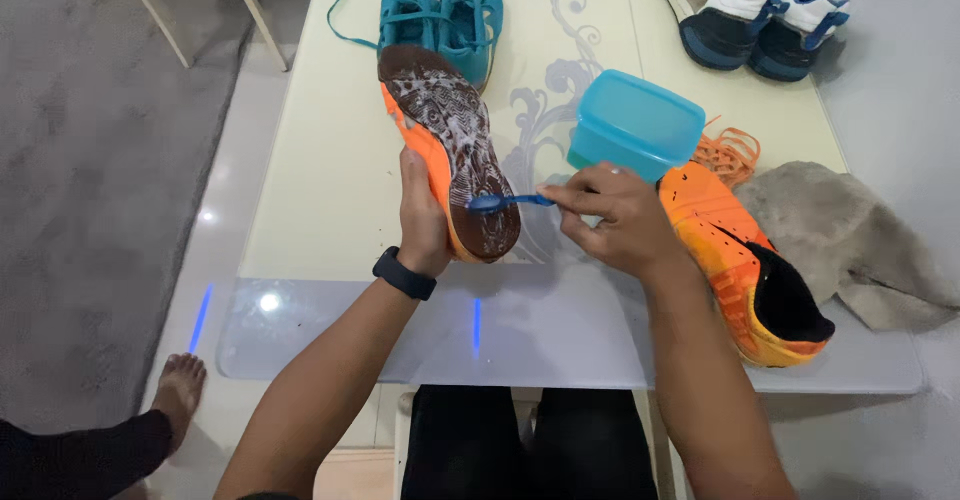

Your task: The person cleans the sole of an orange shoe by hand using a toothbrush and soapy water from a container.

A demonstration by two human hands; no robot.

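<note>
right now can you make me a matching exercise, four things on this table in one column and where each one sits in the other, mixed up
Things:
1. teal shoes
2. blue tub
3. grey cloth
4. toothbrush

Places:
a. in the right hand, against the sole
b. far edge, behind the shoe held up by the left hand
c. right side, beside the orange shoe lying flat
d. middle, just beyond the right hand

Pairs: 1-b, 2-d, 3-c, 4-a

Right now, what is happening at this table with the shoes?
A person holds an orange sports shoe with a foamy brown sole sole-up in the left hand. The right hand presses a small blue toothbrush against the sole near the heel. The matching orange shoe lies on the pale glass-topped table, beside a blue plastic box and a grey cloth.
</note>
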